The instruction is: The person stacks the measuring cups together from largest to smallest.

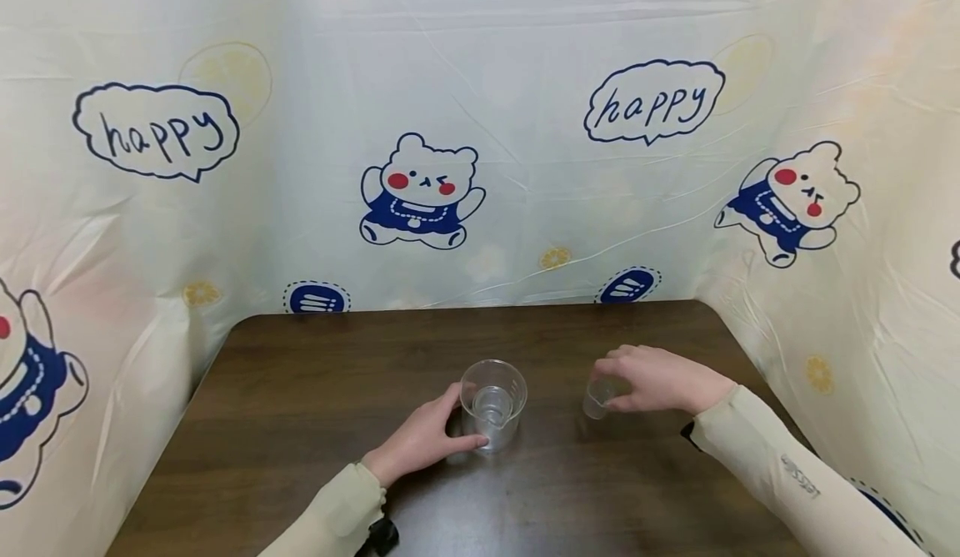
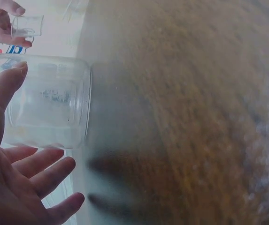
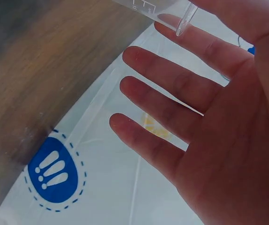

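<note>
A large clear beaker (image 1: 510, 428) stands upright on the table, its round outline visible inside. My left hand (image 1: 429, 439) holds it from the left, thumb along the near side and fingertips at the far side. In the left wrist view, the ring and little fingers are spread off the beaker wall. To the right, my right hand (image 1: 656, 379) pinches a small clear beaker (image 2: 31, 26) near its rim between thumb and index finger. A gap shows under its base in the left wrist view. The other right fingers (image 3: 172, 84) are stretched out, away from the glass.
Both beakers are on or over a dark brown wooden table (image 1: 337, 357) with rounded far corners. A pale curtain (image 1: 525, 23) printed with bears and lettering hangs behind the table and along both sides.
</note>
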The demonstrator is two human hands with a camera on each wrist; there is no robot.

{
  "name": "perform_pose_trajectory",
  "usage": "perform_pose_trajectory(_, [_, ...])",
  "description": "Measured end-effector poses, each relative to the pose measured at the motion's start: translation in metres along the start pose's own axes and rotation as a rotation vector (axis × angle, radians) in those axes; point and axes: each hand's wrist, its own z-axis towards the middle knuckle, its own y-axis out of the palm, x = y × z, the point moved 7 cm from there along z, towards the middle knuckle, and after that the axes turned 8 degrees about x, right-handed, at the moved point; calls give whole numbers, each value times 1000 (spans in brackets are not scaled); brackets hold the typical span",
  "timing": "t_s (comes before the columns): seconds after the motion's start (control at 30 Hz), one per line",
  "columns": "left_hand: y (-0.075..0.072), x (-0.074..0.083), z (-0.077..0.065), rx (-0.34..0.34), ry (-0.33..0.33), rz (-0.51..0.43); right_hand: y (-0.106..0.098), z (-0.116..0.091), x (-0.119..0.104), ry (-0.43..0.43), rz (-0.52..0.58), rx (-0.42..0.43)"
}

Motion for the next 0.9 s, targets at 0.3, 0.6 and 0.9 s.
perform_pose_trajectory(0.3, [-1, 2, 1, 14, 15, 20, -11, 11, -16, -36, -33, 11])
perform_pose_trajectory(0.6, [-3, -1, 2, 9, 4, 20, -19, 21, -27, -59, -54, 31])
perform_pose_trajectory(0.9, [1, -1, 0, -8, 9, 7, -25, 30, -34, -80, -67, 39])
